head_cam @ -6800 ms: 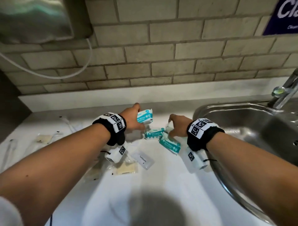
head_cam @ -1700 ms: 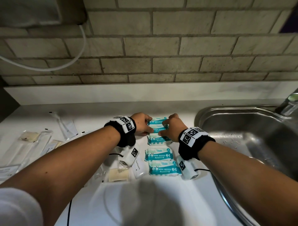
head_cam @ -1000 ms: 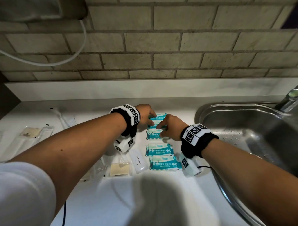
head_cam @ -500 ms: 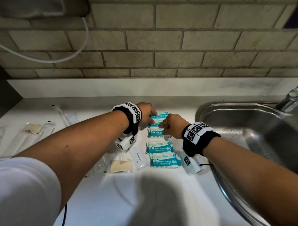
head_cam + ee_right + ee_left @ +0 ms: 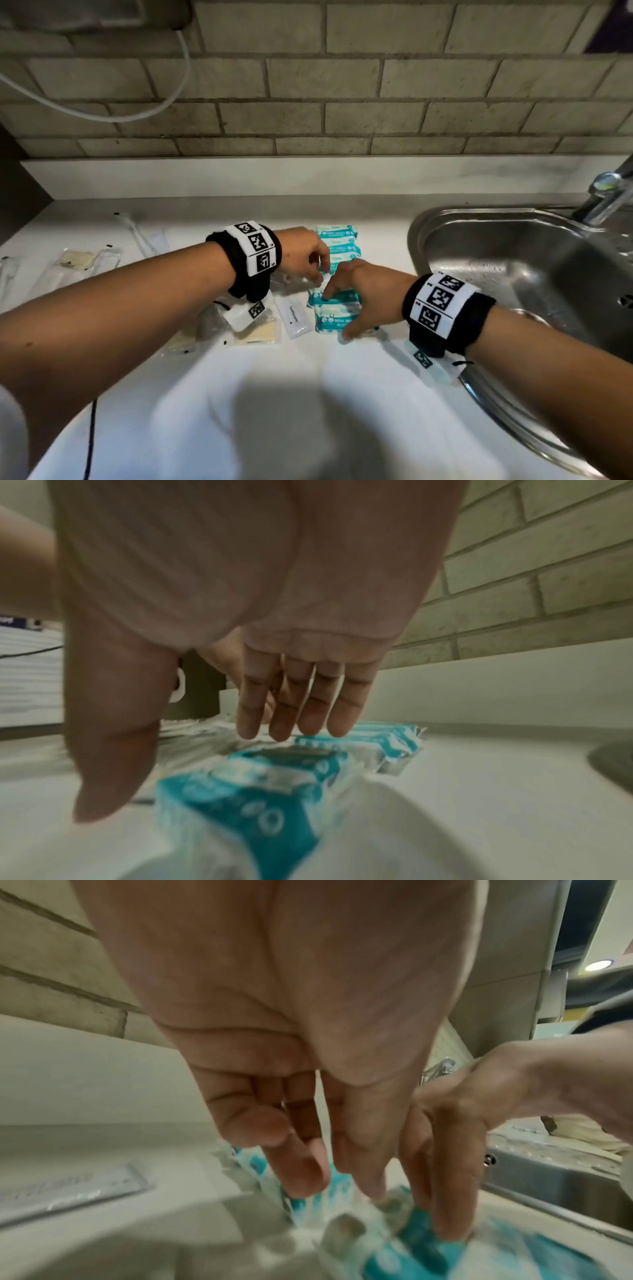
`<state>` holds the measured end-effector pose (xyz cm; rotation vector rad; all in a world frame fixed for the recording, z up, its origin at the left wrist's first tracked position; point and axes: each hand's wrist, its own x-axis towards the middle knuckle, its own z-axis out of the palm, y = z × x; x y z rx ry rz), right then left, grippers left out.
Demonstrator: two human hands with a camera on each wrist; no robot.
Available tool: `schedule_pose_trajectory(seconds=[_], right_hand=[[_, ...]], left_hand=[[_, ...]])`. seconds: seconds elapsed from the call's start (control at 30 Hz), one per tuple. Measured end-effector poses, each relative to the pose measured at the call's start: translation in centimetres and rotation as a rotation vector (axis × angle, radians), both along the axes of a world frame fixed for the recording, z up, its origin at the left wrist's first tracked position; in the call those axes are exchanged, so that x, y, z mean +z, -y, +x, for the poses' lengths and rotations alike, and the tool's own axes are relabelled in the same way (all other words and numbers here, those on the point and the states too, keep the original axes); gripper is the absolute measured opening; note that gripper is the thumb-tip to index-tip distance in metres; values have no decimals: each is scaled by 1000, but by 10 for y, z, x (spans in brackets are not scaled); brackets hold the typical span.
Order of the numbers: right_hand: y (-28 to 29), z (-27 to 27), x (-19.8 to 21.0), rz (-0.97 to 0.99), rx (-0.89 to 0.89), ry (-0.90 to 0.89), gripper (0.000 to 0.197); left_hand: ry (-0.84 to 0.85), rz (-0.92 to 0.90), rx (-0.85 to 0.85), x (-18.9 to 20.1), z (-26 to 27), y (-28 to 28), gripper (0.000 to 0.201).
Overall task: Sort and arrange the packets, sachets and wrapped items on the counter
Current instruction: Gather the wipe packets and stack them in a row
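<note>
Several teal-and-white mini wipes packs (image 5: 337, 240) lie in a column on the white counter (image 5: 308, 411), running from the back wall toward me. My left hand (image 5: 320, 270) sits at the column's left side, its straight fingers (image 5: 301, 1180) touching the middle packs (image 5: 421, 1229). My right hand (image 5: 339, 313) is spread over the two nearest packs (image 5: 334, 320), index finger on the upper one and thumb at the lower edge. In the right wrist view the right hand (image 5: 192, 772) hovers open just above the packs (image 5: 253, 785), gripping nothing.
A white toothpaste sachet (image 5: 294, 317) lies left of the column, with clear packets holding beige pads (image 5: 257, 334) beside it. More clear wrapped items (image 5: 75, 260) lie at the far left. The steel sink (image 5: 513, 246) and tap (image 5: 609, 192) are on the right.
Both hands have drawn back toward me from the far packs. The right hand has let go of them and now spreads over the two nearest packs.
</note>
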<state>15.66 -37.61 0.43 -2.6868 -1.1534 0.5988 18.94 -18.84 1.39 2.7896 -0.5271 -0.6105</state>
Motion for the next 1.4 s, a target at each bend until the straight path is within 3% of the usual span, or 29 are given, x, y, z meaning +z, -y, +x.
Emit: schedule_pose_trajectory(seconds=[0.27, 0.83, 1.07, 1.2, 1.3, 1.4], right_hand=[[-8, -10, -6, -7, -22, 15, 55], [-16, 6, -11, 18, -133, 15, 49], [-20, 9, -10, -21, -130, 26, 50], [-27, 4, -1, -53, -117, 69, 57], [-43, -7, 4, 14, -54, 142, 43], [-66, -17, 1, -52, 27, 250, 43]], left_hand=[[49, 30, -8, -16, -13, 8, 32], [103, -35, 57, -19, 8, 5, 13], [113, -6, 7, -19, 14, 2, 21], [180, -100, 58, 3, 13, -21, 20], [227, -96, 164, 15, 11, -54, 22], [156, -37, 248, 13, -4, -83, 25]])
